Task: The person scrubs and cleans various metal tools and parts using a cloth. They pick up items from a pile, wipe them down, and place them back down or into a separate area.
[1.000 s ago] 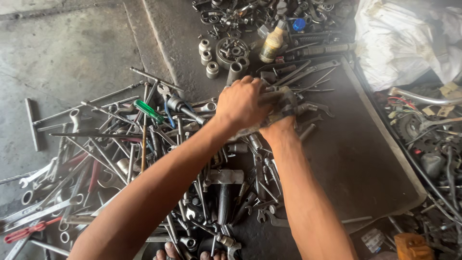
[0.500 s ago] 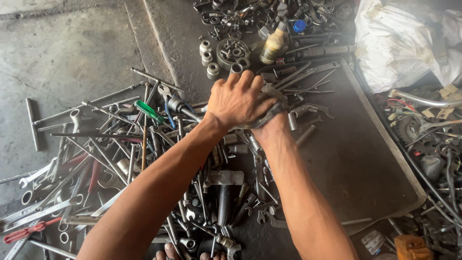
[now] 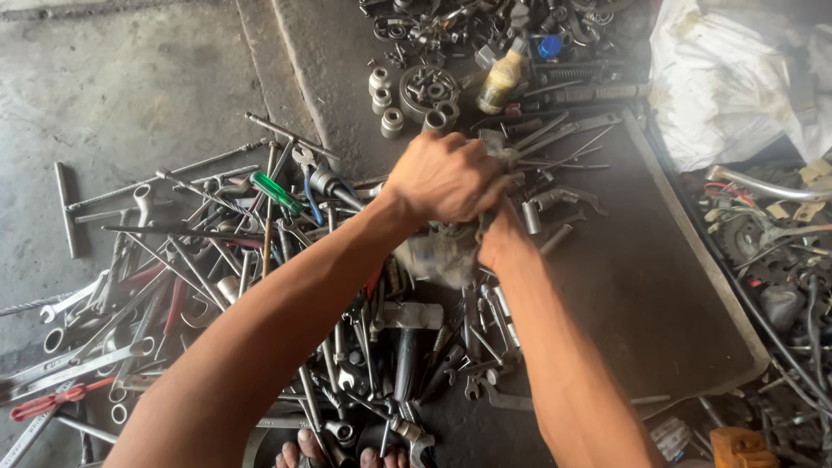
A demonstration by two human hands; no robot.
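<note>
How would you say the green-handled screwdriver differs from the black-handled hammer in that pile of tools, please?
The green-handled screwdriver is slim, with a bright translucent green grip; the black-handled hammer is bulkier, with a dark handle and a broad grey metal head. The screwdriver lies diagonally at the far left of the pile, left of the left hand; the hammer lies nearer the person, between the forearms, handle pointing toward them. Both rest untouched among loose metal tools.

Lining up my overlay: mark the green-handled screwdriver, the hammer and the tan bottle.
green-handled screwdriver (image 3: 275, 192), head view, middle of its green handle.
hammer (image 3: 412, 315), head view, its steel head.
tan bottle (image 3: 501, 81), head view, its body.
</note>
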